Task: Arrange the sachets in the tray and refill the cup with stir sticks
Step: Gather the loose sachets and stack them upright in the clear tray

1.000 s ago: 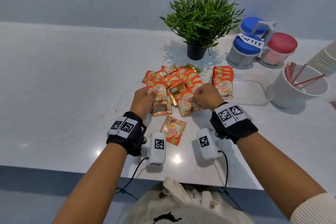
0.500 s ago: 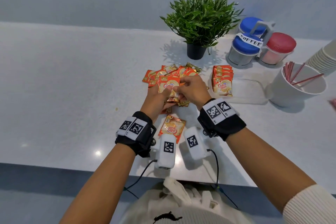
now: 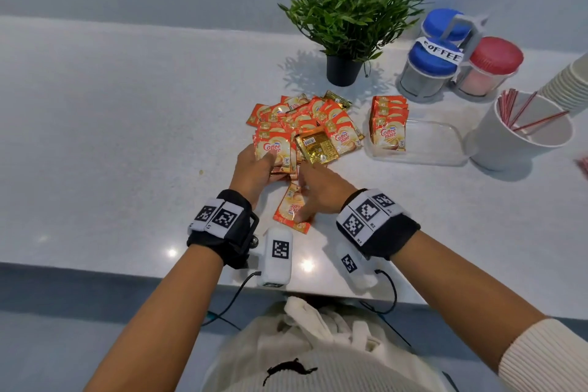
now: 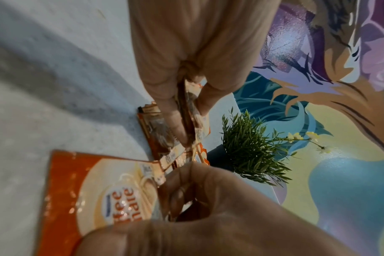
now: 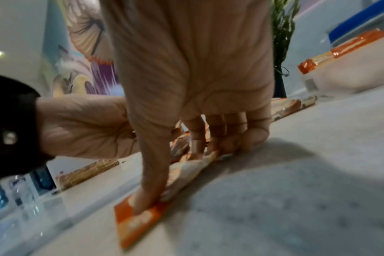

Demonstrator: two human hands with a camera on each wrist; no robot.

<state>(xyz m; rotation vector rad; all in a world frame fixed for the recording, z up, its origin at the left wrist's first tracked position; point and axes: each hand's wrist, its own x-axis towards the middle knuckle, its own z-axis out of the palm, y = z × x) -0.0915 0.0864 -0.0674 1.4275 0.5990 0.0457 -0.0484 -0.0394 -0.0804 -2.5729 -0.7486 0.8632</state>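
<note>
Head view: left hand (image 3: 254, 169) gripping sachets (image 3: 276, 149), right hand (image 3: 321, 191) on lone sachet (image 3: 291, 210).

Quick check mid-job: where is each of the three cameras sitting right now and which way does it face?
Head: worn on the head, looking down at the white counter; both forearms, left hand and right hand show.
Left wrist: along the left hand, which grips a stack of orange creamer sachets.
Right wrist: low over the counter, along the right hand.
Shared: the loose orange sachet and the green potted plant.
</note>
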